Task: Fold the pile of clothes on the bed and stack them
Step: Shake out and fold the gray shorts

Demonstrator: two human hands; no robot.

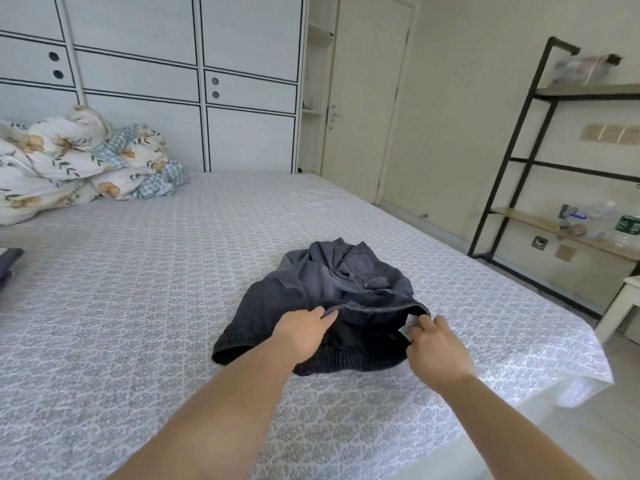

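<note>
I have both hands at the elastic waistband of the crumpled dark grey denim shorts [332, 303], lying near the right edge of the patterned grey-white bed [145, 271]. My left hand [304, 332] pinches the gathered band; my right hand [434, 344] has its fingers [424, 322] curled at the white label, probably to spread the soft, washed fabric flat.

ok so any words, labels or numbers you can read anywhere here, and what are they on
None can be read.
White tag inside the dark shorts, at the right hand: any print too small to read.
Green label on the bottle on the shelf: blurred.
Clear box on the top shelf: blurred.
</note>
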